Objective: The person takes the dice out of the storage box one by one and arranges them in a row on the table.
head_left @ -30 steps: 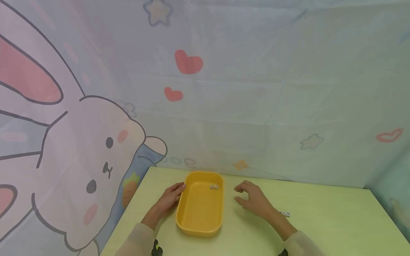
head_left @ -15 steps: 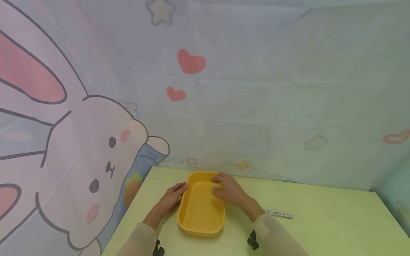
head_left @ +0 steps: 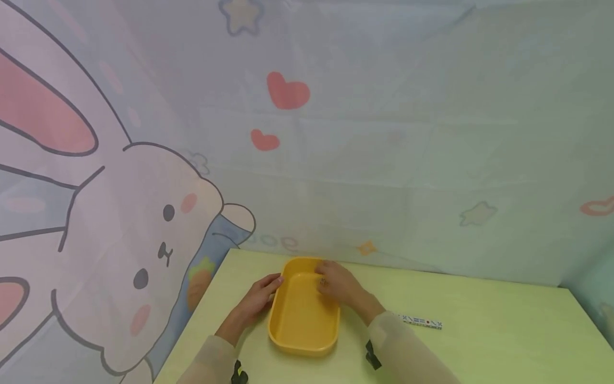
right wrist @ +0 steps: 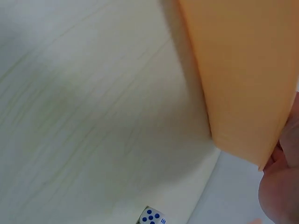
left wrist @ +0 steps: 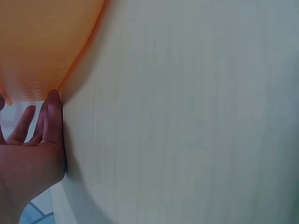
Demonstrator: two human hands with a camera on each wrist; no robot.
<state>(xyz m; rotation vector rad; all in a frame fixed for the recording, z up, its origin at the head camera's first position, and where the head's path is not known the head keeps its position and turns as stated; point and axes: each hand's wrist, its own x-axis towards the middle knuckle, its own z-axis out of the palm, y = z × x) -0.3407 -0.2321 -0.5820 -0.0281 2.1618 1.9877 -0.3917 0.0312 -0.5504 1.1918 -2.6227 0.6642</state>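
A yellow tray (head_left: 304, 320) with raised walls stands on the table. My left hand (head_left: 256, 300) holds its left side, thumb at the rim; in the left wrist view the left hand's fingers (left wrist: 52, 116) lie against the outer wall. Reaching over the right wall, my right hand (head_left: 341, 282) has its fingers curled inside the tray. Between the right thumb and fingers shows a small white die (head_left: 323, 281), partly covered; how many dice it pinches is hidden. In the right wrist view the tray wall (right wrist: 247, 79) hides most of the right hand's fingers (right wrist: 278, 151).
To the right of the tray, a straight row of white dice (head_left: 419, 321) lies on the pale table (head_left: 479, 341), partly behind the right forearm. One die (right wrist: 152, 216) with blue dots shows in the right wrist view. A printed cloth (head_left: 384, 160) hangs behind the table.
My right hand has moved left from beside the tray to inside it, and its fingers have drawn in around the dice there. The left hand stays at the tray's left side.
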